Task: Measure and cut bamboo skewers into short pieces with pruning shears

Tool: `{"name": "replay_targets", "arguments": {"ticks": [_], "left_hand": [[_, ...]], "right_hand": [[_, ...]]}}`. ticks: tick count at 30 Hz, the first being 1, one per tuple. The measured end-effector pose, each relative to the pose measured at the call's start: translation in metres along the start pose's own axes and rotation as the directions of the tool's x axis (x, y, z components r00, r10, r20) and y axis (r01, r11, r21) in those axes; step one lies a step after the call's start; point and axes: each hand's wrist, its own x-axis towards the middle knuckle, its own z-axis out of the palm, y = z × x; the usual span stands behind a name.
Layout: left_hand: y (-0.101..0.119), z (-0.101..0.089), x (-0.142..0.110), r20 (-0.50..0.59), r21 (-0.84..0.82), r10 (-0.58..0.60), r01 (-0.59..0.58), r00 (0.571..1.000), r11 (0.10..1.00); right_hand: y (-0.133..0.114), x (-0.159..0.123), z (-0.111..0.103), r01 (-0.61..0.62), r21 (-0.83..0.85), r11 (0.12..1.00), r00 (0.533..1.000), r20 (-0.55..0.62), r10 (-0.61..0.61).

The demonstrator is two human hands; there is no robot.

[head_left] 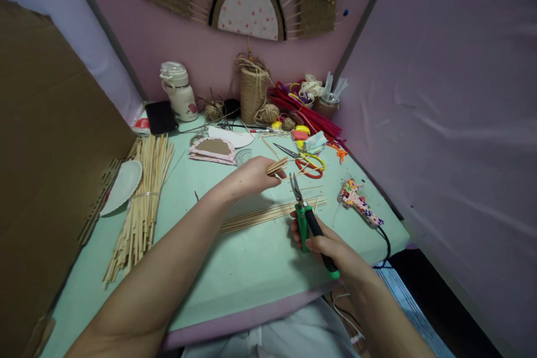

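My left hand point(250, 177) is closed around a small bunch of short bamboo sticks point(277, 165), held over the pale green table point(235, 268). My right hand point(331, 249) grips green-handled pruning shears point(308, 218); the blades point up toward the stick ends, a short gap away. Below both hands a row of long thin skewers point(268, 215) lies flat on the table.
A big bundle of bamboo sticks point(140, 207) and a white plate point(121, 185) lie at left beside cardboard point(46, 151). Twine rolls point(254, 89), a flask point(179, 91), scissors point(304, 159), red pipe cleaners point(310, 114) and a patterned glue gun point(358, 202) crowd the back and right.
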Motion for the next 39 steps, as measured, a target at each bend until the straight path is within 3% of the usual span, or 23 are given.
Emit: {"name": "replay_targets", "arguments": {"ticks": [14,23,39], "left_hand": [[0.002,0.009,0.001,0.073,0.005,0.004,-0.005,0.997,1.000],[-0.003,0.013,0.003,0.079,0.021,0.059,-0.061,0.995,0.998],[-0.002,0.015,0.004,0.075,0.045,0.056,-0.059,0.996,0.997]], "right_hand": [[0.001,0.004,0.001,0.007,0.016,1.000,1.000,-0.010,-0.007],[0.003,0.004,-0.001,0.020,0.030,0.999,1.000,0.008,-0.020],[0.001,0.005,0.000,0.005,0.043,0.999,1.000,0.015,-0.005]]}}
